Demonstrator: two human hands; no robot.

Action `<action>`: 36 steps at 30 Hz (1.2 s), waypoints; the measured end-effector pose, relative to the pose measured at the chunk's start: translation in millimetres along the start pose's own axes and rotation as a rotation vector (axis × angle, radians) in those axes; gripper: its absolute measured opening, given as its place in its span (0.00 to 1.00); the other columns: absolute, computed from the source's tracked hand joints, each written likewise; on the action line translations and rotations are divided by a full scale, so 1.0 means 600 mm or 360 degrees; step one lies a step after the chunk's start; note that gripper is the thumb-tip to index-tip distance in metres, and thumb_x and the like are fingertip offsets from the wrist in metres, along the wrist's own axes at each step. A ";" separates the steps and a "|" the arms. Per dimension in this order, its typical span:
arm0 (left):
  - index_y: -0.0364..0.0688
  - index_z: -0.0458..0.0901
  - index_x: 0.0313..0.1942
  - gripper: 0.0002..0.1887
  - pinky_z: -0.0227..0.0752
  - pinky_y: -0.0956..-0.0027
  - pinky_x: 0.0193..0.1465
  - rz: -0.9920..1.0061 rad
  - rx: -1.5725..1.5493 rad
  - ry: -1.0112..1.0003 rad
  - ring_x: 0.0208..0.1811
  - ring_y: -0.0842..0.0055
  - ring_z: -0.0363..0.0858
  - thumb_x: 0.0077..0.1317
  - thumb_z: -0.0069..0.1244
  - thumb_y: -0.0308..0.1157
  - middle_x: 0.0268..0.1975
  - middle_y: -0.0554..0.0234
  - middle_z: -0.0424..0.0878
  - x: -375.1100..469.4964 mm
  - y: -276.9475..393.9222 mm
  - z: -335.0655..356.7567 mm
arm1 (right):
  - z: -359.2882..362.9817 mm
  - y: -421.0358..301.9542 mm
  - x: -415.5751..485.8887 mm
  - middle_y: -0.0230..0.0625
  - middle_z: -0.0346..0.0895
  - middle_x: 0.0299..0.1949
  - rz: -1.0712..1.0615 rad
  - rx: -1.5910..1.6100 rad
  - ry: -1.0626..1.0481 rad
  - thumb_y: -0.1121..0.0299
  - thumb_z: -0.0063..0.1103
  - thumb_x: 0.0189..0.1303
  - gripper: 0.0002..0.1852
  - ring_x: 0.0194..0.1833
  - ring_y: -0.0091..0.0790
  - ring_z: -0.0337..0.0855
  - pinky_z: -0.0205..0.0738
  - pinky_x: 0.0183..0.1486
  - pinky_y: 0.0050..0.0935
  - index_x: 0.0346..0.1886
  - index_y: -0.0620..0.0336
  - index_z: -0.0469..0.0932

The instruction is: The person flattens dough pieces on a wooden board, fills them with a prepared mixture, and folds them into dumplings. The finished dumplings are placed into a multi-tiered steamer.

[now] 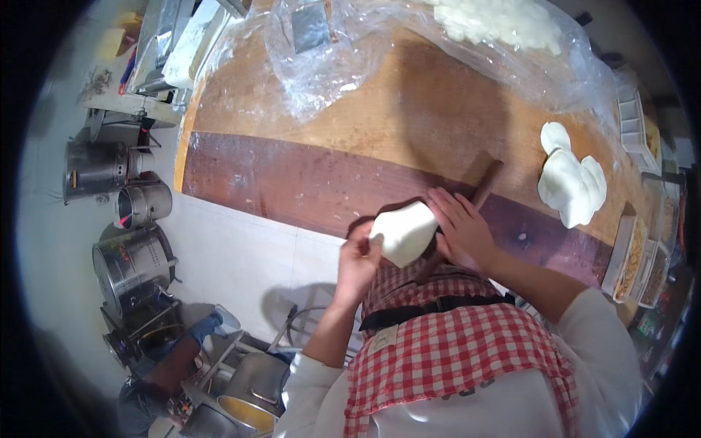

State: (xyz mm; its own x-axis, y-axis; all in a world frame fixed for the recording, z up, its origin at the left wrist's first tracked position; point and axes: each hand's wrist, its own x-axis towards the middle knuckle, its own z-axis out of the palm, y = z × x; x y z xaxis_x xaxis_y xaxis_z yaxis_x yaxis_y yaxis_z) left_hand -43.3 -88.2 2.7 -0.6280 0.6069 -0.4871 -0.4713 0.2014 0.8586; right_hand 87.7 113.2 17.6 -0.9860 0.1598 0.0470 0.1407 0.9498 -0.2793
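At the near edge of the wooden work table, a thin flat piece of pale dough [404, 234] lies between my hands. My left hand [355, 268] pinches its left edge between thumb and fingers. A dark wooden rolling pin [488, 183] runs diagonally under my right hand [464, 232], its far end showing beyond the fingers. The right palm lies over the pin, and its fingertips reach the dough's right edge. Several rolled dough sheets [570, 183] lie overlapping in a pile on the right side of the table.
Clear plastic film [339, 76] spreads over the table's far side, with a mass of dough pieces [495, 24] there. Food trays [631, 260] line the right edge. Metal pots [128, 268] stand on the left. Another person [170, 364] is at the lower left, near more pots.
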 end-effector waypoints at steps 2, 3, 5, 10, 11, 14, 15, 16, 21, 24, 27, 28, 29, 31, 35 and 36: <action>0.36 0.85 0.47 0.09 0.80 0.60 0.40 0.0136 0.0620 -0.0204 0.39 0.70 0.88 0.69 0.57 0.29 0.42 0.51 0.89 0.005 -0.032 -0.008 | 0.008 -0.017 0.041 0.45 0.69 0.69 0.0012 0.0033 0.0078 0.59 0.55 0.70 0.25 0.68 0.44 0.70 0.57 0.74 0.48 0.65 0.64 0.72; 0.36 0.85 0.42 0.09 0.78 0.56 0.41 0.0231 0.1252 -0.0143 0.39 0.55 0.87 0.66 0.60 0.30 0.41 0.43 0.86 0.015 0.029 0.017 | 0.017 -0.012 0.108 0.44 0.69 0.69 0.0037 0.0065 0.0187 0.59 0.54 0.70 0.26 0.69 0.43 0.69 0.57 0.74 0.48 0.66 0.64 0.72; 0.37 0.84 0.40 0.08 0.77 0.54 0.39 0.0620 0.1596 -0.0123 0.40 0.46 0.83 0.64 0.60 0.30 0.39 0.43 0.84 0.034 0.069 0.025 | 0.019 -0.015 0.134 0.44 0.69 0.69 0.0034 0.0175 0.0312 0.58 0.55 0.70 0.26 0.69 0.43 0.69 0.57 0.73 0.48 0.66 0.63 0.71; 0.37 0.82 0.48 0.09 0.78 0.60 0.56 0.0089 0.0227 -0.0182 0.52 0.63 0.85 0.70 0.56 0.30 0.52 0.58 0.85 0.038 0.037 -0.012 | 0.002 0.014 0.002 0.44 0.71 0.63 0.0051 0.0055 0.0204 0.59 0.59 0.66 0.29 0.65 0.46 0.70 0.58 0.69 0.51 0.68 0.57 0.70; 0.38 0.80 0.52 0.13 0.76 0.60 0.59 -0.0075 -0.0207 -0.0152 0.56 0.64 0.83 0.70 0.55 0.31 0.55 0.57 0.84 0.035 0.047 -0.009 | 0.005 0.020 -0.032 0.43 0.71 0.60 0.0096 0.0104 0.0152 0.59 0.60 0.65 0.28 0.63 0.47 0.70 0.58 0.68 0.52 0.68 0.56 0.70; 0.39 0.70 0.66 0.26 0.68 0.56 0.71 -0.0402 -0.1170 -0.0260 0.66 0.63 0.76 0.70 0.52 0.38 0.65 0.55 0.77 0.052 0.080 -0.008 | -0.016 0.046 -0.077 0.42 0.72 0.58 -0.0056 0.0203 -0.0064 0.56 0.60 0.66 0.27 0.62 0.47 0.70 0.58 0.68 0.51 0.66 0.54 0.71; 0.38 0.70 0.66 0.27 0.67 0.54 0.71 -0.0425 -0.1205 -0.0270 0.67 0.62 0.75 0.69 0.53 0.37 0.65 0.55 0.77 0.057 0.093 -0.007 | -0.024 0.058 -0.083 0.42 0.72 0.58 -0.0148 0.0227 -0.0154 0.55 0.59 0.67 0.27 0.61 0.46 0.71 0.58 0.68 0.50 0.65 0.55 0.71; 0.38 0.70 0.66 0.27 0.67 0.52 0.72 -0.0472 -0.1232 -0.0312 0.67 0.61 0.75 0.68 0.54 0.36 0.66 0.55 0.77 0.064 0.104 0.003 | -0.038 0.073 -0.095 0.41 0.73 0.58 -0.0307 0.0314 -0.0145 0.57 0.58 0.68 0.23 0.62 0.44 0.71 0.58 0.69 0.51 0.63 0.55 0.73; 0.37 0.67 0.69 0.29 0.69 0.47 0.71 -0.0341 -0.0904 -0.0619 0.68 0.58 0.75 0.68 0.53 0.27 0.65 0.52 0.77 0.070 0.136 0.042 | -0.073 0.147 -0.074 0.39 0.75 0.60 -0.0520 -0.0220 -0.0063 0.69 0.56 0.63 0.20 0.62 0.41 0.74 0.63 0.70 0.48 0.60 0.53 0.78; 0.34 0.66 0.68 0.28 0.74 0.50 0.68 -0.0342 -0.0597 -0.0665 0.65 0.59 0.78 0.68 0.52 0.22 0.63 0.51 0.78 0.078 0.153 0.118 | -0.165 0.168 -0.093 0.38 0.75 0.61 0.0176 -0.0455 0.0547 0.71 0.56 0.63 0.21 0.62 0.42 0.75 0.64 0.69 0.44 0.61 0.55 0.76; 0.38 0.69 0.68 0.26 0.72 0.54 0.69 -0.0410 -0.0304 -0.0937 0.64 0.63 0.78 0.70 0.52 0.22 0.63 0.56 0.79 0.063 0.151 0.192 | -0.225 0.136 -0.158 0.40 0.75 0.61 0.0759 -0.0075 0.0905 0.70 0.59 0.65 0.22 0.60 0.43 0.77 0.68 0.65 0.42 0.62 0.57 0.74; 0.37 0.71 0.66 0.23 0.73 0.56 0.68 -0.0412 -0.0147 -0.0992 0.63 0.64 0.79 0.71 0.50 0.21 0.61 0.57 0.80 0.052 0.143 0.230 | -0.215 0.116 -0.196 0.41 0.75 0.60 0.0795 0.0262 0.0972 0.69 0.61 0.66 0.22 0.59 0.42 0.77 0.71 0.62 0.41 0.63 0.58 0.73; 0.36 0.73 0.64 0.20 0.73 0.61 0.66 -0.0387 -0.0016 -0.1133 0.61 0.68 0.80 0.72 0.50 0.22 0.59 0.58 0.82 0.034 0.130 0.270 | -0.205 0.093 -0.233 0.42 0.75 0.60 0.0810 0.0596 0.1050 0.68 0.62 0.67 0.22 0.58 0.41 0.78 0.73 0.59 0.39 0.63 0.59 0.72; 0.36 0.74 0.63 0.19 0.73 0.67 0.61 -0.0313 0.0342 -0.1405 0.57 0.73 0.81 0.73 0.51 0.25 0.57 0.60 0.83 0.002 0.084 0.342 | -0.189 0.044 -0.312 0.44 0.78 0.51 0.1098 0.1814 0.1029 0.65 0.66 0.68 0.21 0.49 0.34 0.81 0.76 0.49 0.33 0.59 0.61 0.75; 0.37 0.80 0.49 0.07 0.73 0.72 0.51 0.0739 0.1312 -0.2003 0.45 0.80 0.79 0.72 0.52 0.25 0.43 0.66 0.83 -0.076 0.035 0.477 | -0.185 -0.009 -0.474 0.42 0.82 0.33 0.1515 0.1424 0.1210 0.63 0.64 0.70 0.13 0.35 0.32 0.81 0.75 0.41 0.33 0.47 0.65 0.79; 0.38 0.80 0.45 0.07 0.72 0.74 0.45 0.0953 0.1334 -0.2043 0.39 0.83 0.77 0.68 0.58 0.25 0.36 0.69 0.80 -0.096 0.023 0.510 | -0.189 -0.016 -0.520 0.42 0.83 0.33 0.1578 0.1335 0.1219 0.65 0.63 0.69 0.11 0.34 0.33 0.81 0.76 0.40 0.33 0.46 0.63 0.80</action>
State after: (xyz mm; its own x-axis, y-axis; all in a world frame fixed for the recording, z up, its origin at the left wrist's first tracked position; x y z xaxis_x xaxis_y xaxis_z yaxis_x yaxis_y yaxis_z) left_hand 175.8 115.1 91.4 0.5069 0.8620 0.0011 0.3489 -0.2064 0.9142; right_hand 404.4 84.7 114.1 -0.2039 0.9755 -0.0829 0.3512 -0.0061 -0.9363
